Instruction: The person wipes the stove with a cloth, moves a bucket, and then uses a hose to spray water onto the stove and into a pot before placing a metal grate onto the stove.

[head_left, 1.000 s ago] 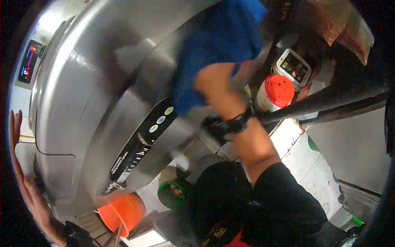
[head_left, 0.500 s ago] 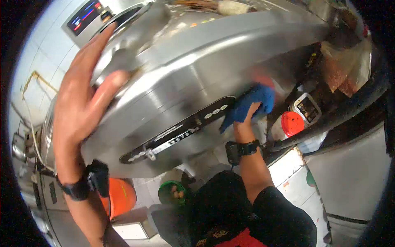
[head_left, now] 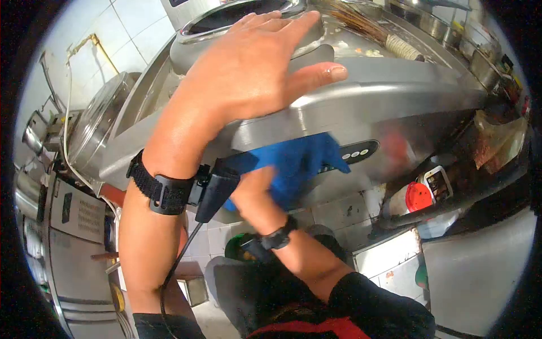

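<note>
My left hand [head_left: 254,70], fingers spread, lies over the top edge of a large stainless steel cooking unit [head_left: 395,85], beside a round steel-rimmed opening [head_left: 243,17]. Below it, my right hand [head_left: 254,183] grips a blue cloth [head_left: 305,164] against the unit's front face. Most of the black control panel [head_left: 358,151] is covered by the cloth; only its right end with round buttons shows. Motion blurs my right fingers, and the cloth hides part of them.
A straw brush [head_left: 364,28] rests on the food-spattered top. To the right are a red-lidded container [head_left: 419,196], a device with a screen [head_left: 438,183] and a plastic bag [head_left: 497,141]. A green bucket [head_left: 237,247] stands on the floor below.
My right hand has swept the blue cloth leftward along the front face, across the control panel. My left hand now appears farther right in view, as the camera's view has turned.
</note>
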### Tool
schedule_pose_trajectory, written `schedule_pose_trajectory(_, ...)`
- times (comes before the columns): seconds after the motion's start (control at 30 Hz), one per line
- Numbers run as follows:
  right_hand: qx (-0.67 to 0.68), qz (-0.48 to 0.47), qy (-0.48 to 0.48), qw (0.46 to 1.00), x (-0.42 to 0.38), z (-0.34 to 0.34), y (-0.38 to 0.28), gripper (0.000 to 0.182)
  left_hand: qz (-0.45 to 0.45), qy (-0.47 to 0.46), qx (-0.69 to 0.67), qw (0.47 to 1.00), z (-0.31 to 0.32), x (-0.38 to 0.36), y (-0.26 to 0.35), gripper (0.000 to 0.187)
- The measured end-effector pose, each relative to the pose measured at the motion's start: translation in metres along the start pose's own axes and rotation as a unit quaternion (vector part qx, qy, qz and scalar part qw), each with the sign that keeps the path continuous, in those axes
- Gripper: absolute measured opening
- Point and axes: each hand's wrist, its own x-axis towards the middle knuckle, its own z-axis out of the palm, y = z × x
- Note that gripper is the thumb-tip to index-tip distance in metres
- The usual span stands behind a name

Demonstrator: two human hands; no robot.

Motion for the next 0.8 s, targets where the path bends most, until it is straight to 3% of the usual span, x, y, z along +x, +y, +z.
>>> schedule_pose_trajectory(0.03, 0.090, -0.081, 0.016, 0.992, 0.005, 0.038, 0.003, 0.040, 0.014, -0.020, 0.005, 1.000, -0.004, 0.002, 0.001, 0.084)
schedule_pose_trajectory(0.07, 0.453, -0.229, 0.038, 0.861, 0.028, 0.092, -0.003, 0.035, 0.014, -0.035, 0.007, 0.999, -0.005, 0.002, 0.001, 0.088)
schedule_pose_trajectory(0.1, 0.516, -0.272, 0.012, 0.812, 0.033, 0.122, -0.013, 0.030, 0.014, -0.050, 0.009, 0.999, -0.007, 0.002, 0.001, 0.093)
schedule_pose_trajectory(0.13, 0.527, -0.291, -0.006, 0.798, 0.031, 0.137, -0.026, 0.025, 0.000, -0.059, 0.008, 0.998, -0.007, 0.003, 0.001, 0.093)
schedule_pose_trajectory(0.2, 0.307, -0.340, 0.037, 0.888, 0.025, 0.153, -0.035, 0.019, -0.014, -0.064, 0.026, 0.997, -0.007, 0.001, -0.001, 0.092)
schedule_pose_trajectory(0.3, 0.371, -0.414, 0.088, 0.827, 0.017, 0.176, -0.047, 0.013, 0.004, -0.046, 0.063, 0.997, -0.008, -0.001, -0.001, 0.091)
schedule_pose_trajectory(0.4, 0.351, -0.474, 0.114, 0.799, -0.002, 0.171, -0.049, 0.013, 0.117, 0.028, 0.151, 0.981, -0.001, -0.003, -0.010, 0.092)
schedule_pose_trajectory(0.43, 0.331, -0.489, 0.119, 0.798, -0.011, 0.167, -0.046, 0.014, 0.131, 0.070, 0.205, 0.967, -0.003, -0.007, -0.006, 0.093)
schedule_pose_trajectory(0.53, 0.260, -0.542, 0.128, 0.789, -0.025, 0.148, -0.031, 0.016, 0.171, 0.299, 0.092, 0.934, -0.032, -0.049, 0.008, 0.066)
schedule_pose_trajectory(0.6, 0.298, -0.550, 0.094, 0.775, -0.048, 0.125, -0.018, 0.027, 0.081, 0.332, 0.140, 0.929, -0.063, -0.136, 0.024, 0.061)
schedule_pose_trajectory(0.63, 0.345, -0.544, 0.058, 0.763, -0.070, 0.104, -0.009, 0.033, -0.012, 0.388, 0.108, 0.915, -0.058, -0.192, 0.025, 0.051)
schedule_pose_trajectory(0.67, 0.370, -0.538, 0.024, 0.757, -0.090, 0.086, 0.000, 0.040, -0.130, 0.494, -0.037, 0.859, -0.031, -0.243, 0.032, 0.028)
schedule_pose_trajectory(0.7, 0.365, -0.538, -0.009, 0.760, -0.106, 0.076, 0.009, 0.047, -0.301, 0.549, -0.215, 0.749, -0.002, -0.279, 0.045, 0.024)
schedule_pose_trajectory(0.73, 0.284, -0.551, -0.034, 0.784, -0.113, 0.077, 0.025, 0.045, -0.453, 0.407, -0.182, 0.772, 0.034, -0.329, 0.049, 0.032)
schedule_pose_trajectory(0.77, 0.201, -0.566, -0.057, 0.797, -0.120, 0.078, 0.040, 0.043, -0.560, 0.251, -0.440, 0.656, 0.066, -0.359, 0.064, 0.038)
schedule_pose_trajectory(0.8, 0.172, -0.560, -0.100, 0.804, -0.134, 0.055, 0.029, 0.043, -0.668, 0.280, -0.570, 0.388, 0.086, -0.357, 0.095, 0.043)
